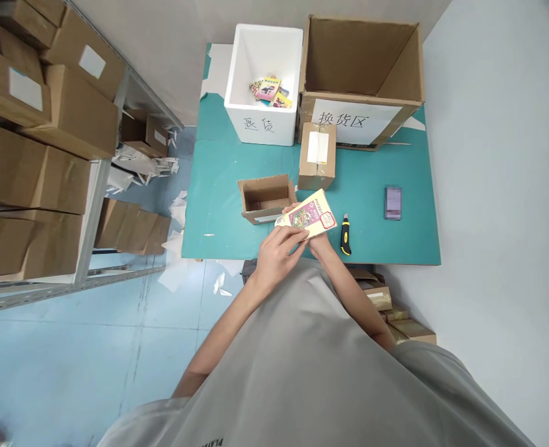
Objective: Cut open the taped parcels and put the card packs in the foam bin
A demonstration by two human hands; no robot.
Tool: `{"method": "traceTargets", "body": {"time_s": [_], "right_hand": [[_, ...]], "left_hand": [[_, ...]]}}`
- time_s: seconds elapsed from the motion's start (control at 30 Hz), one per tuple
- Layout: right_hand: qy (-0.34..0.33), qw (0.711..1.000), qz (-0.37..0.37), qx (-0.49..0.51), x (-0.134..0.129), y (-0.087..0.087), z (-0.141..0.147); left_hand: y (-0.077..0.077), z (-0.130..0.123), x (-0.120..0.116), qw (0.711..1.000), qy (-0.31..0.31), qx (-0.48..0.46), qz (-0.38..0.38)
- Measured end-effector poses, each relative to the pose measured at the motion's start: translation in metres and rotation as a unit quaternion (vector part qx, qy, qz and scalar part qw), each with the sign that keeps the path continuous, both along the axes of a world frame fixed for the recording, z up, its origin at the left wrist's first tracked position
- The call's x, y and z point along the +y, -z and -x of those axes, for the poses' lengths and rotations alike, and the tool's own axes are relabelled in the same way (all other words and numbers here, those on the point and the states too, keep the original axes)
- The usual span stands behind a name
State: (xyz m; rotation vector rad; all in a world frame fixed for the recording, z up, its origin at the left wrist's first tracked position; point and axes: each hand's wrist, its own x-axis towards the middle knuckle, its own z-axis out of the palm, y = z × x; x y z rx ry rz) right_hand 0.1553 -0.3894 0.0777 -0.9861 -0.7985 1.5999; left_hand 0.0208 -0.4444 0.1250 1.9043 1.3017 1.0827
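Observation:
Both my hands hold a flat yellow printed pack (306, 215) with a pink picture and a red-edged mark; whether it is a book or a thin box I cannot tell. My left hand (280, 253) lies along its near left edge, fingers over the front. My right hand (320, 243) supports it from beneath, and most of those fingers are hidden behind it. Just beyond my left hand an opened small cardboard box (267, 197) stands on the green table (218, 239). A black-and-yellow box cutter (345, 236), blade out, lies right of my right hand.
A white foam bin (258, 124) holds several colourful printed items. Beside it stands a large open cardboard box (362, 118), with a taped small carton (317, 155) in front. A phone (393, 203) lies at right. Shelves of cartons (69, 112) flank the left; a wall is right.

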Motion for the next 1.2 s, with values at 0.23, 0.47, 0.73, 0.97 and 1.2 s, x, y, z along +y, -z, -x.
{"method": "traceTargets", "body": {"time_s": [0.23, 0.47, 0.73, 0.97, 1.2], "right_hand": [[0.026, 0.992, -0.003, -0.122, 0.0, 0.006, -0.022], [-0.012, 0.99, -0.077, -0.119, 0.0, 0.003, -0.027], [-0.055, 0.98, -0.001, -0.189, 0.0, 0.006, -0.041], [-0.106, 0.977, 0.145, -0.118, 0.004, 0.017, -0.041], [-0.074, 0.995, -0.024, -0.07, 0.12, -0.058, -0.004]], "left_hand": [[0.007, 0.036, 0.025, 0.965, -0.135, -0.191, 0.121], [0.018, 0.072, 0.033, 0.989, -0.115, -0.09, 0.037], [0.038, 0.067, 0.033, 0.963, -0.171, -0.137, 0.154], [0.044, 0.059, 0.047, 0.863, -0.173, -0.283, 0.381], [-0.03, 0.081, 0.158, 0.928, -0.127, -0.308, 0.166]]}}
